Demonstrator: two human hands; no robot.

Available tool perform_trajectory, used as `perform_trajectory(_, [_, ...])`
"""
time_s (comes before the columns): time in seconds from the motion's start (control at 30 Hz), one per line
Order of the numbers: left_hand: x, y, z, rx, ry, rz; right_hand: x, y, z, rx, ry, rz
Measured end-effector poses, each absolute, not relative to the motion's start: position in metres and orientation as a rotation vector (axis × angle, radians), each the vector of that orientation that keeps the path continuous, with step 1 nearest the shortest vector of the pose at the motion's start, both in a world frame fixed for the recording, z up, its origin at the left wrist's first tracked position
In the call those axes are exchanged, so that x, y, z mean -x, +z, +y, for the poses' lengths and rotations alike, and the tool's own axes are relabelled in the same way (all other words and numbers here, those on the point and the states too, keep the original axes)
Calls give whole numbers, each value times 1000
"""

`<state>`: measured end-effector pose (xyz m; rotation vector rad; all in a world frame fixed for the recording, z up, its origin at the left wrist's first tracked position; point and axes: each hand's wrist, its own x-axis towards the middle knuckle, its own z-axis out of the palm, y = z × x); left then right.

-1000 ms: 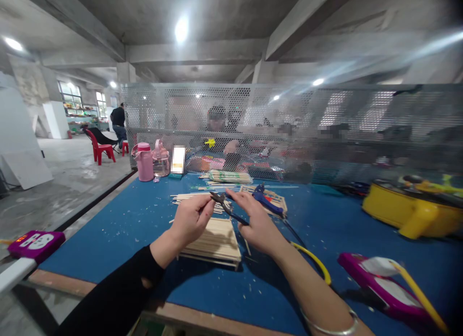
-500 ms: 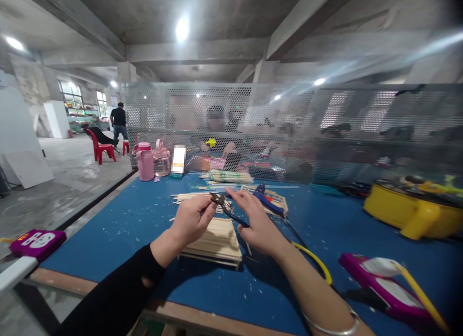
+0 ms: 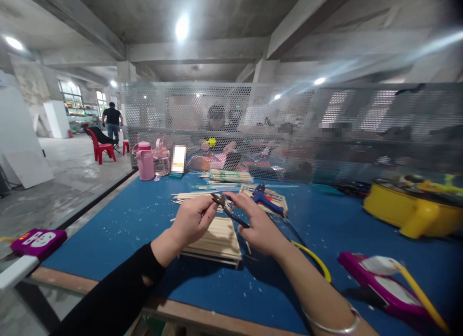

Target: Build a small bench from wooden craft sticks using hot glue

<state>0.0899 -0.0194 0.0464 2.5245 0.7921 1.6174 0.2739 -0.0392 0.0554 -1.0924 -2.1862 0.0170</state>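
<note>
My right hand (image 3: 258, 225) is closed around the handles of dark-jawed pliers (image 3: 224, 205), which point left over the table. Close to the jaws, my left hand (image 3: 191, 221) is closed in a pinch; whatever lies between its fingertips is too small or hidden to name. Directly below both hands sits a small slatted panel of pale wooden sticks (image 3: 213, 239), raised slightly off the blue table. Loose wooden sticks (image 3: 186, 197) lie behind the left hand. Past my right hand, a blue glue gun (image 3: 266, 201) rests on a stick frame (image 3: 284, 203).
A bagged stick bundle (image 3: 229, 175) lies before a perforated metal screen (image 3: 289, 152). A pink jug (image 3: 145, 162) and a phone (image 3: 178, 160) stand at back left. On the right are a yellow container (image 3: 408, 210), a purple power strip (image 3: 387, 287) and a yellow cable (image 3: 314, 259).
The fingers of my right hand have closed a little on the pliers' handles. My left hand has barely shifted. Far off, a walking person has moved left.
</note>
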Motion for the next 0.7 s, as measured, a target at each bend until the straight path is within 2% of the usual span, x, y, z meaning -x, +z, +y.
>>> perform_trajectory(0.27, [-90,49,-24,-2518,1604,776,-277,49,-34,1097,-25,-2141])
perform_trajectory(0.53, [-95,49,-25,-2382,1563,779,-278,47,-33,1123,-314,-2024])
perform_trajectory(0.7, [-100,51,-28,-2217,1575,778,-283,60,-31,1339,-263,-1720])
